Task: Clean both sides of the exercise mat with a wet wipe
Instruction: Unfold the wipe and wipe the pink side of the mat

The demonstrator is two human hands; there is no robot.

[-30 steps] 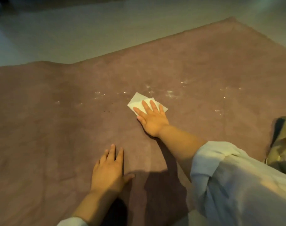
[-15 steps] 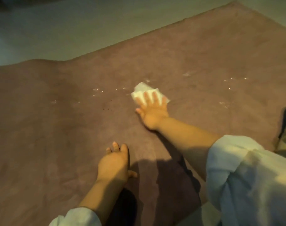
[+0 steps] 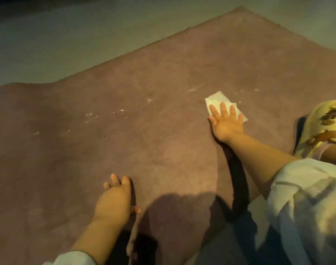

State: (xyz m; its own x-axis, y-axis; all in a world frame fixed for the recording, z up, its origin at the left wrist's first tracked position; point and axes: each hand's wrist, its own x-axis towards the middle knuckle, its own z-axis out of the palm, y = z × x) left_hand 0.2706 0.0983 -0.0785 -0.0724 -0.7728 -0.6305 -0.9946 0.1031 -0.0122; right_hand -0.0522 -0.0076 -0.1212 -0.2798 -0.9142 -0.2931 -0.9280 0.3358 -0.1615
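A large dusky-pink exercise mat (image 3: 163, 77) lies spread over the floor and fills most of the view. My right hand (image 3: 227, 124) lies flat with straight fingers on a folded white wet wipe (image 3: 217, 101), pressing it onto the mat right of centre. My left hand (image 3: 114, 200) rests palm-down on the mat near me, fingers forward. Wet shiny spots (image 3: 98, 115) glint on the mat left of the wipe.
Grey floor (image 3: 58, 41) surrounds the mat at the back and left. A yellow patterned slipper (image 3: 324, 119) lies at the mat's right edge. My white sleeve (image 3: 307, 207) and dark shadows cover the near right.
My right hand has slid the wipe to the right across the mat. The view shifted left, and the yellow slipper came more into sight. My left hand stays planted.
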